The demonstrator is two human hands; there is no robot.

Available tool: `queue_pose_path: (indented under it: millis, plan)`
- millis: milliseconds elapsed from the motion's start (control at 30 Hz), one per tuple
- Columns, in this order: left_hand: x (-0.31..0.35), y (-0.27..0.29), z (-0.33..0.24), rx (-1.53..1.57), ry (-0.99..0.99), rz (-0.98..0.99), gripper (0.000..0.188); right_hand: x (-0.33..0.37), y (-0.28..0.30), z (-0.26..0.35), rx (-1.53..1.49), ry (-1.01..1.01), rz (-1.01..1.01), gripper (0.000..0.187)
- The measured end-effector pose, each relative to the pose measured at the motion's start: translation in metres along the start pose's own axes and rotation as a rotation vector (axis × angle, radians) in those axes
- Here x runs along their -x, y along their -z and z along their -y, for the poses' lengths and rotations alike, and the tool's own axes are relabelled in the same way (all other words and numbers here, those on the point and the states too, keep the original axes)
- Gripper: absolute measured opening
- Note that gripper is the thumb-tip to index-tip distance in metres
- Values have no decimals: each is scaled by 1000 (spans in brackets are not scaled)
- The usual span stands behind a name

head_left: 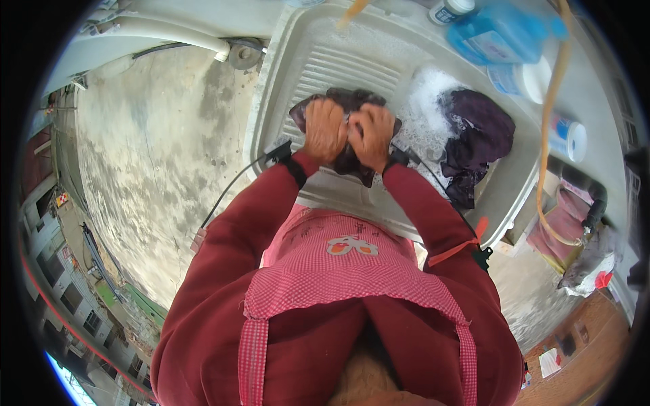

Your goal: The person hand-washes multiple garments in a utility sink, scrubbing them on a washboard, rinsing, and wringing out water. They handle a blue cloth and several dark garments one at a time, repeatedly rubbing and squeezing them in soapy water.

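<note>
A dark, wet piece of cloth (347, 99) lies bunched on the ridged washboard (352, 69) built into the left side of a pale laundry sink (255, 128). Both of my hands press on it side by side. My left hand (325, 130) has its fingers bent over the cloth's left part. Close beside it, my right hand (371, 138) is curled on the right part, knuckles raised, its fingertips partly hidden. White suds (423, 111) spread over the basin to the right. Half in them rests a dark purple garment (482, 125), touched by neither hand.
On the ledge right of the sink stand a blue jug (497, 35) and several white tubs, one of them lying near the jug (525, 80). A yellowish hose (550, 115) hangs along that side. Stained concrete (156, 142) and a white pipe (169, 31) are at left.
</note>
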State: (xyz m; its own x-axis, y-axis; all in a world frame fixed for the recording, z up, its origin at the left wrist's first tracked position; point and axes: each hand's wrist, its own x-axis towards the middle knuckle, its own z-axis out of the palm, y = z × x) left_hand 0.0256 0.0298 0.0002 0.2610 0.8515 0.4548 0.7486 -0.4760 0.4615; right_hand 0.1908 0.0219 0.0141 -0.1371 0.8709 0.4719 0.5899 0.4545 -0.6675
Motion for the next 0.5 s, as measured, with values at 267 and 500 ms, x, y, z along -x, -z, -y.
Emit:
queue_pose_path:
  millis: [267, 500]
  plan:
    - [-49, -41, 49, -104, 229, 103, 40, -42, -34, -61, 16, -320, 55, 47]
    - [35, 20, -8, 79, -95, 179, 43, 32, 12, 11, -28, 55, 102, 31]
